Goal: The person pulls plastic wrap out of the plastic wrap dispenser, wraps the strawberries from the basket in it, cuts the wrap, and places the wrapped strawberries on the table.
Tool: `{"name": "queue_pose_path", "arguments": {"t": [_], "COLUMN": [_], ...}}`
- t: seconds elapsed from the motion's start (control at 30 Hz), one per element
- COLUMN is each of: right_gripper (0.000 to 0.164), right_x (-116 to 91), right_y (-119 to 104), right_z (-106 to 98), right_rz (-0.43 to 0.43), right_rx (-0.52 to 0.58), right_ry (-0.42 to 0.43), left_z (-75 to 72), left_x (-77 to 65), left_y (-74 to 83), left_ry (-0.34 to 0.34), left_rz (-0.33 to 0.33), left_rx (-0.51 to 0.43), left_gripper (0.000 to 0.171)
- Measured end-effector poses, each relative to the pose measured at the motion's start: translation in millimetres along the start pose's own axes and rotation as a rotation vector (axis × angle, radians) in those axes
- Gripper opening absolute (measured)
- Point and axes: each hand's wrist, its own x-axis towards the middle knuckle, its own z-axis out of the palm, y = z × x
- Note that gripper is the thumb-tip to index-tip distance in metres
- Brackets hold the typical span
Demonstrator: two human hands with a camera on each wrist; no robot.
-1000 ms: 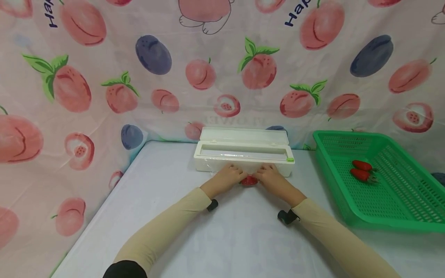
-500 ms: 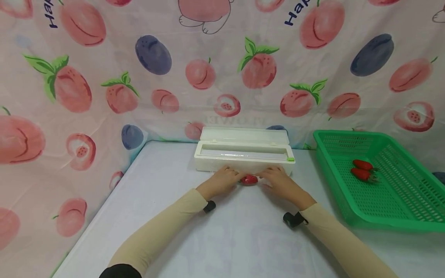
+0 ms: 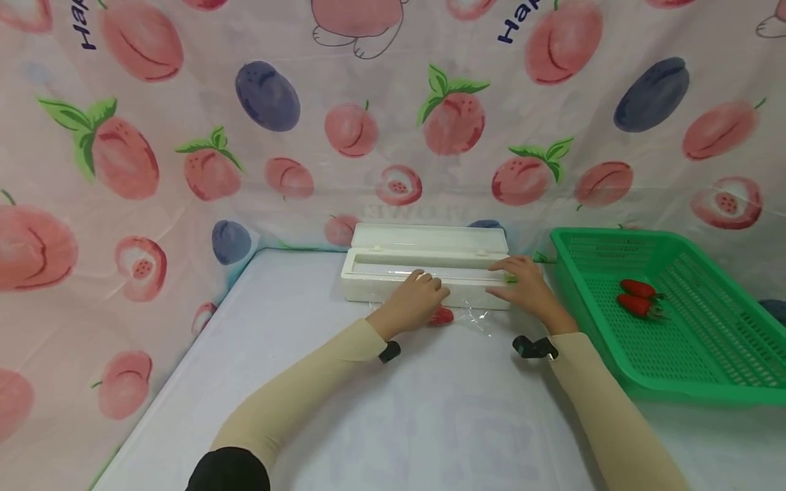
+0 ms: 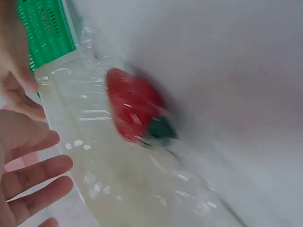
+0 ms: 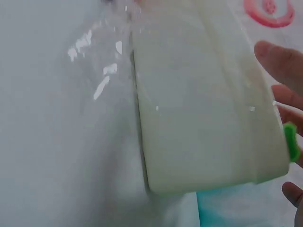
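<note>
Moved, we record: right hand, fingers apart, up to green slider, strawberry's two o'clock. Left hand, fingers loose, nearer: strawberry under film at four o'clock, axis nine-to-three.

- Fruit-print backdrop cloth, upper left: dark-blue lettering, "Ha", turned sideways, next letter cut off by view.
- Same cloth, upper right of centre: slanted dark-blue word, "Hap", rest cut off.
- Same cloth, middle, near bottom edge: faint word, roughly "LOWE", first letter unclear.
</note>
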Motion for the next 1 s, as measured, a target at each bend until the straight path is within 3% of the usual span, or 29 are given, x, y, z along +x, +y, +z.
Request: {"name": "queue_pose_path", "arguments": {"t": [0.17,0.33,0.5,0.63,0.77,1.0], "right_gripper": [0.040,0.040,0.040,0.042,0.046,0.042], "right_x": [2.3,0.7,1.3,2.2,2.6,3.7], "right_y": [14.3,23.6,28.7,31.0,33.4,37.1], "right_z": [2.1,6.6,12.4,13.8,12.8,13.8], "right_rz": [0.013,0.003,-0.043,-0.037,-0.029,-0.134], "right_rx": [0.030,-0.007,-0.103,-0.116,-0.069,0.025], "right_ry": [-0.049,-0.062,-0.043,-0.039,-0.021,0.014], "left_z": [-5.5,-6.2,-4.0,-4.2,-4.5,4.6], "left_x": [25.6,46.3,63.9,78.1,90.7,104.2], "left_y": [10.3,21.3,30.4,38.3,45.6,54.5], "left_ry": [0.006,0.019,0.052,0.039,0.045,0.097], "left_rz": [-0.005,-0.027,-0.107,-0.176,-0.219,-0.230], "left_rx": [0.029,0.015,-0.037,-0.077,-0.125,-0.155], "left_gripper": [0.015,0.018,0.021,0.027,0.030,0.027]}}
